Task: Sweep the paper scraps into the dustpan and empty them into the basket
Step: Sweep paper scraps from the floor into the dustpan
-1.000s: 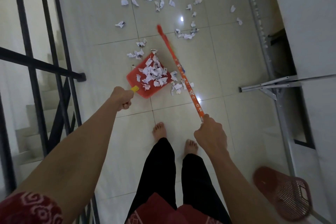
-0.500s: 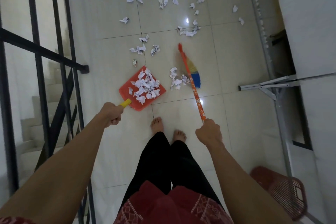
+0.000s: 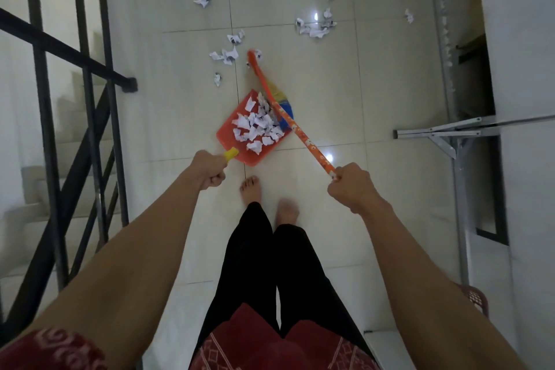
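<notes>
Two bare hands were busy. The left grip was curled tight round the yellow handle of the red dustpan, which lay low at the pale tiled floor just ahead of the person's bare feet. Its long axis ran diagonally, with the handle toward the left grip and the open mouth pointing away and to the right. White crumpled paper scraps were heaped in it. The right grip was closed round the broom. Its orange patterned stick slanted up and leftward across the dustpan's right edge, with yellow and blue bristles at the pan's mouth. Loose scraps lay farther off. The red basket showed at the right edge.
</notes>
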`<move>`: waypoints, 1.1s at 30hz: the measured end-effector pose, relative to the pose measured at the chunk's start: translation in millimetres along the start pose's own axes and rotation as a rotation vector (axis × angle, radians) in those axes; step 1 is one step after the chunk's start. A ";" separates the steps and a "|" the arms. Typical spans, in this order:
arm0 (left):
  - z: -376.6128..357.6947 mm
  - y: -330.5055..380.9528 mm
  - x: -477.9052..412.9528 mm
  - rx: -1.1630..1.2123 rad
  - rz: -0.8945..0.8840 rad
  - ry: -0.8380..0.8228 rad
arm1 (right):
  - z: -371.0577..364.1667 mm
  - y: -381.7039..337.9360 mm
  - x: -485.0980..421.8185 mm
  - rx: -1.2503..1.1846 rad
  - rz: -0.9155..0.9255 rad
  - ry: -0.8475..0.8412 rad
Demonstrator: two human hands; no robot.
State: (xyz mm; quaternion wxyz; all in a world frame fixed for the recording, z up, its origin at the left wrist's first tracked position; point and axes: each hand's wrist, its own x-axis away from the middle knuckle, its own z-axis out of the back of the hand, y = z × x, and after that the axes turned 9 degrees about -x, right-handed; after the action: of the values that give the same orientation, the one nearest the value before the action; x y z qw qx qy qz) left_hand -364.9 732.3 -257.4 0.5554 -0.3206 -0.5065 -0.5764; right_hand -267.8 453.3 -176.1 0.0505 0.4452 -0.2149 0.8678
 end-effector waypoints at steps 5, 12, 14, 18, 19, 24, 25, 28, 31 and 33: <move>1.0 23.1 1.3 -0.023 0.011 0.011 | 8.4 -0.8 23.3 0.056 0.072 -0.004; 3.8 33.0 6.1 0.029 0.003 0.025 | -11.4 -4.2 35.3 0.067 0.081 0.105; 4.6 34.9 6.0 0.041 0.003 0.021 | -14.1 -8.0 35.4 0.092 0.090 0.140; 10.7 36.1 2.9 0.046 0.029 0.014 | -15.9 -20.9 25.2 0.154 0.103 0.223; 12.9 36.4 1.8 0.039 0.037 0.021 | -16.2 -24.6 20.3 0.167 0.102 0.244; 20.5 30.5 0.5 0.018 0.090 0.060 | -17.7 -45.0 -9.1 0.267 0.118 0.284; 20.8 28.3 0.1 0.013 0.093 0.066 | -17.9 -48.3 -15.1 0.287 0.113 0.276; 19.3 19.3 -6.5 0.019 0.124 0.044 | -15.4 -56.1 -27.7 0.327 0.103 0.218; 16.7 6.5 -14.1 0.043 0.167 0.015 | -15.7 -57.9 -29.5 0.319 0.092 0.130; 12.6 3.8 -15.8 0.085 0.172 -0.002 | -15.1 -55.2 -24.3 0.303 0.083 0.091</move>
State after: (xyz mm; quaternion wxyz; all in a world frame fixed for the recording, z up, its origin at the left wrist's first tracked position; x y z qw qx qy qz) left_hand -360.9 749.6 -267.7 0.6154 -0.3397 -0.5016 -0.5043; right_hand -249.2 512.0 -185.0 -0.0436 0.3986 -0.0972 0.9109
